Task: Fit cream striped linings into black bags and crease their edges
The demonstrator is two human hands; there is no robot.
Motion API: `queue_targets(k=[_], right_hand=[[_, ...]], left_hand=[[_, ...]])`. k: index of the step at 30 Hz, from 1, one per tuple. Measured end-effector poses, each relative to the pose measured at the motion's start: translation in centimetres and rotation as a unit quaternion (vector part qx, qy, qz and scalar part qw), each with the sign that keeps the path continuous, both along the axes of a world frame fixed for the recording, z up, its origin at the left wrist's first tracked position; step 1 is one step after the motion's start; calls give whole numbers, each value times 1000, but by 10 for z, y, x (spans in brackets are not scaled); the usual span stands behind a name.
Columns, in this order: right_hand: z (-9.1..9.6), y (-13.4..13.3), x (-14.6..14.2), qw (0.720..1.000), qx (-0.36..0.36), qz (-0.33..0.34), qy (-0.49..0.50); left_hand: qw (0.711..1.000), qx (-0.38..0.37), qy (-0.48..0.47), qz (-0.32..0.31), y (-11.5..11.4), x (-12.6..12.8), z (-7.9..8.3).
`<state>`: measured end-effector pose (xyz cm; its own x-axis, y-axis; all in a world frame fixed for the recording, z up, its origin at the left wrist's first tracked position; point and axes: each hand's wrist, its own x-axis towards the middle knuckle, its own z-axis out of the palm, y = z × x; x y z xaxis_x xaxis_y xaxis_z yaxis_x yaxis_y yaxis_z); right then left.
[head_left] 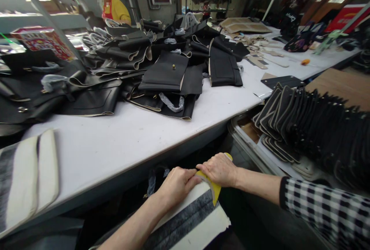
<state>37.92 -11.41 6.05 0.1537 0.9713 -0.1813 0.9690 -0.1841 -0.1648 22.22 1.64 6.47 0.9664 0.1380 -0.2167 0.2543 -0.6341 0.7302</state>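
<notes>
Low in the middle, my left hand [180,182] is closed on the upper edge of a cream-white panel [187,238] with a broad dark stripe along it. My right hand [221,169] is wrapped round a yellow strip-like piece [216,193] at the panel's end. Part of that piece sticks out above the fist, and a pale-edged, curved part hangs below against the panel. Its exact kind I cannot make out. Both hands are close together, their fingertips almost touching. The panel's lower part runs out of view.
Black leather bag pieces [164,72] are heaped on the white table [115,138] ahead. Cream padded panels [47,169] lie at its left end. To the right, many dark flaps [312,126] stand stacked on a lower surface. A person in yellow [120,10] is at the far left.
</notes>
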Motion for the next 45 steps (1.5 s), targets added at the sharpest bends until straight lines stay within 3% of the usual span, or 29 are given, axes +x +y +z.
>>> queue_targets(k=[5, 8, 12, 15, 19, 25, 39, 45], right_hand=[[3, -6, -16, 999, -6, -50, -16], [6, -9, -26, 996, -12, -79, -29], [10, -12, -35, 994, -27, -100, -42], [11, -14, -38, 993, -39, -100, -51], [12, -18, -40, 992, -49, -100, -64], [13, -30, -45, 988, -51, -120, -79], [9, -49, -56, 979, -73, -187, -26], [0, -51, -57, 977, -70, -202, -26]], left_hand=[[999, -32, -14, -5, 2, -5, 2], [992, -127, 13, 14, 7, -3, 5], [957, -276, 64, 63, 13, 7, 6], [940, -314, 108, 80, 16, 14, 2], [930, -340, 116, 73, 18, 20, -5], [903, -411, 127, 15, 22, 25, -12], [922, -368, 118, -8, 16, 38, -23], [946, -299, 123, -7, 14, 41, -22]])
